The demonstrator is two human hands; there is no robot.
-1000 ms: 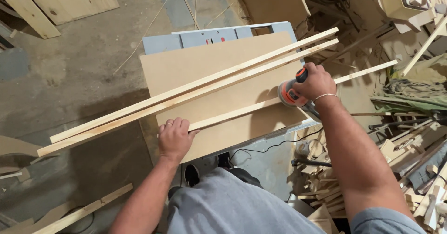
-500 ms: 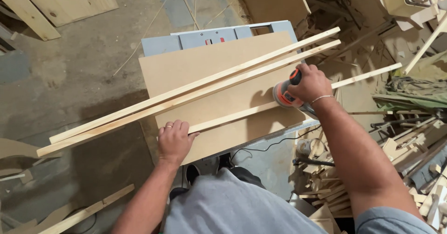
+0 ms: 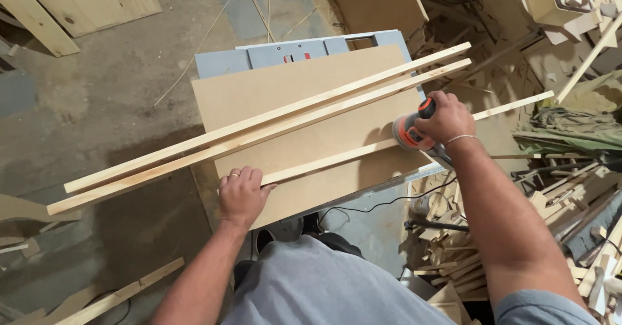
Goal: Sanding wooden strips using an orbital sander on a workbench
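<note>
The left hand [image 3: 241, 194] lies flat, pinning the end of a thin wood strip [image 3: 337, 160] on a brown board [image 3: 285, 92]. The right hand [image 3: 446, 119] grips an orange sander [image 3: 409, 133] on that strip. Two longer strips [image 3: 259, 131] lie beside it. Wood scraps [image 3: 557, 189] crowd the dusty floor [image 3: 116, 85].

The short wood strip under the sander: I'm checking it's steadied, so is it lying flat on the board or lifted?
Lying flat. The short strip rests along the brown board, left hand pressing its near end, sander on it.
</note>
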